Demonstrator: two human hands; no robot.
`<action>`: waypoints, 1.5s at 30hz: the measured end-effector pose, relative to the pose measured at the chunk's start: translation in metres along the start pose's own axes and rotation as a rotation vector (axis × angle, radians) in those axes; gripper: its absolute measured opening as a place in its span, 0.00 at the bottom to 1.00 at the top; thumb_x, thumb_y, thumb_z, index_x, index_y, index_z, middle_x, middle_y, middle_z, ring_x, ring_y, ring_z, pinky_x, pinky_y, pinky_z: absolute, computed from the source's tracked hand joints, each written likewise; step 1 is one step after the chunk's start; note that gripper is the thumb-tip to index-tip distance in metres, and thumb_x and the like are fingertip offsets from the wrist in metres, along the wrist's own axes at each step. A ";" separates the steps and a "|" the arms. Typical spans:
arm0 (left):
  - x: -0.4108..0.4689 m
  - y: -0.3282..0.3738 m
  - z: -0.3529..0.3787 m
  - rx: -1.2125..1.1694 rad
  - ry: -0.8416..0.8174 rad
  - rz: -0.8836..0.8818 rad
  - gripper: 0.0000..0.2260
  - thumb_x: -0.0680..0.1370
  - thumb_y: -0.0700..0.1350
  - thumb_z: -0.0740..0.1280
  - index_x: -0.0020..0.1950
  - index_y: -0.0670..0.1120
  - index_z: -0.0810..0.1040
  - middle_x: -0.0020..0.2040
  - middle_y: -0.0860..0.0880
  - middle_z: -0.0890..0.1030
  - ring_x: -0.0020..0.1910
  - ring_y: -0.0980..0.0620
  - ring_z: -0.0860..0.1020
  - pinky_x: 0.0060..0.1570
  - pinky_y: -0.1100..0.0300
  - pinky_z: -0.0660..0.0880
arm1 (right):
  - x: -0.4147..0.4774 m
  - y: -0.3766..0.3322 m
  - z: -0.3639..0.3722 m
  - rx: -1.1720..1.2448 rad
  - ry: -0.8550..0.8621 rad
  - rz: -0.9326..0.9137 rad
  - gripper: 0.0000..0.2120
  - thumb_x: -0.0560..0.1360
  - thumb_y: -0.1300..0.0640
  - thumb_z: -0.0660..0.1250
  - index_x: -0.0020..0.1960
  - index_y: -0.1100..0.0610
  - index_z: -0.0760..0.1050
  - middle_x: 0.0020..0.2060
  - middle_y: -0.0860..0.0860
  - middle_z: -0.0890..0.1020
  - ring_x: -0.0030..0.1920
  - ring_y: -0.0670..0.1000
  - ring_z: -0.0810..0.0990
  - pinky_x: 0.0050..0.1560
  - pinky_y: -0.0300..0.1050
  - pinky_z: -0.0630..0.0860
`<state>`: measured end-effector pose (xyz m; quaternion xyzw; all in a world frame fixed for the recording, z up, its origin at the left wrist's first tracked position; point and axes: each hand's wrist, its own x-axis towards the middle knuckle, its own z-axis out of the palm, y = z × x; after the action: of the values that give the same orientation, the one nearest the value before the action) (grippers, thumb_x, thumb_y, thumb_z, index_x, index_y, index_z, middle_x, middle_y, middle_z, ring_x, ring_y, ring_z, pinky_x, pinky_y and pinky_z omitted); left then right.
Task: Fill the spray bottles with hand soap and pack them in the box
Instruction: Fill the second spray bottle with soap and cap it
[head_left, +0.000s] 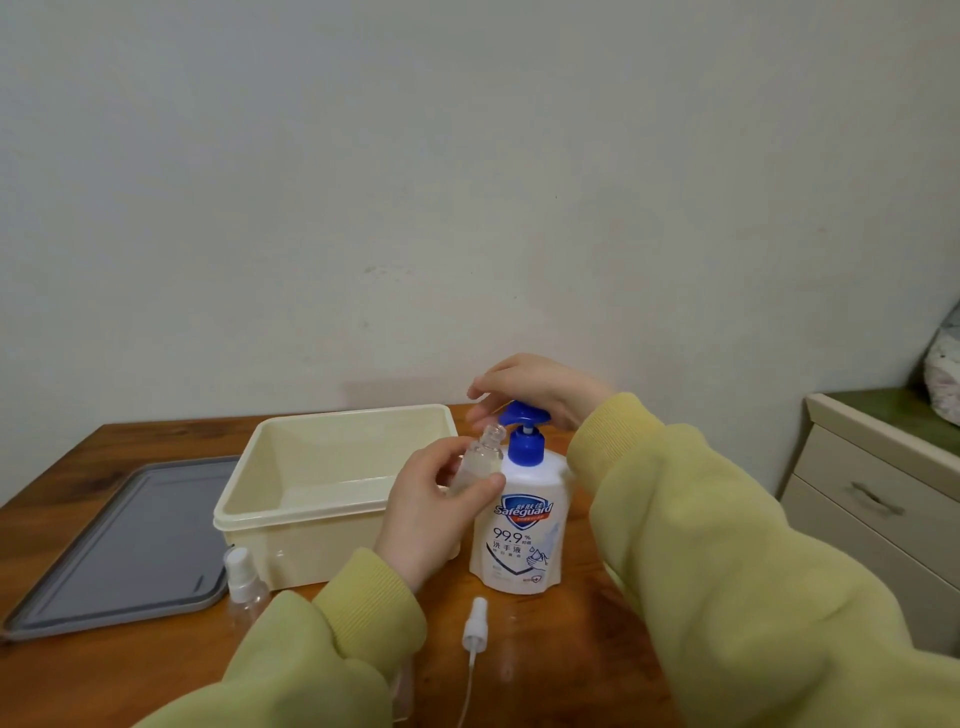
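Observation:
My left hand (434, 512) holds a small clear spray bottle (480, 457) with its cap off, tilted so its open neck sits just under the blue pump spout. My right hand (535, 389) rests flat on top of the blue pump head (522, 413) of the white hand soap bottle (519, 535), which stands upright on the table. The removed white spray top (475, 623) with its thin tube lies on the table in front of the soap bottle. A second capped clear spray bottle (244, 579) stands at the box's front left corner. The cream box (291, 514) is open.
A grey lid (130, 545) lies flat on the wooden table (571, 660) to the left of the box. A cream drawer cabinet (878, 499) stands to the right of the table, with a bundle on top at the frame edge. A plain wall rises behind.

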<state>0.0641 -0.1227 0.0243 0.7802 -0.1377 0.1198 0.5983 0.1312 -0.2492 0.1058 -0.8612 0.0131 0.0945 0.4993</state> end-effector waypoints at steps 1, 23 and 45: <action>-0.001 0.001 -0.001 -0.015 0.003 0.002 0.14 0.69 0.42 0.72 0.52 0.51 0.75 0.50 0.46 0.78 0.49 0.49 0.75 0.49 0.60 0.73 | -0.001 0.000 -0.001 0.074 -0.006 0.009 0.07 0.77 0.60 0.60 0.52 0.61 0.73 0.38 0.55 0.82 0.44 0.56 0.79 0.55 0.51 0.76; -0.054 0.030 -0.033 -0.057 0.104 0.065 0.13 0.68 0.41 0.73 0.45 0.56 0.74 0.41 0.57 0.76 0.40 0.58 0.73 0.36 0.76 0.72 | -0.079 -0.011 0.021 0.017 0.503 -0.470 0.09 0.76 0.61 0.60 0.42 0.58 0.78 0.43 0.54 0.83 0.49 0.55 0.82 0.46 0.46 0.80; -0.072 0.012 -0.048 0.103 0.150 0.022 0.15 0.67 0.44 0.74 0.50 0.52 0.74 0.42 0.56 0.76 0.42 0.56 0.74 0.47 0.59 0.74 | -0.082 0.067 0.083 -0.718 -0.239 0.129 0.16 0.77 0.51 0.64 0.35 0.59 0.68 0.27 0.53 0.75 0.24 0.49 0.72 0.33 0.40 0.74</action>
<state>-0.0085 -0.0737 0.0222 0.7971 -0.0947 0.1916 0.5647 0.0302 -0.2173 0.0222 -0.9616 -0.0250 0.2239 0.1569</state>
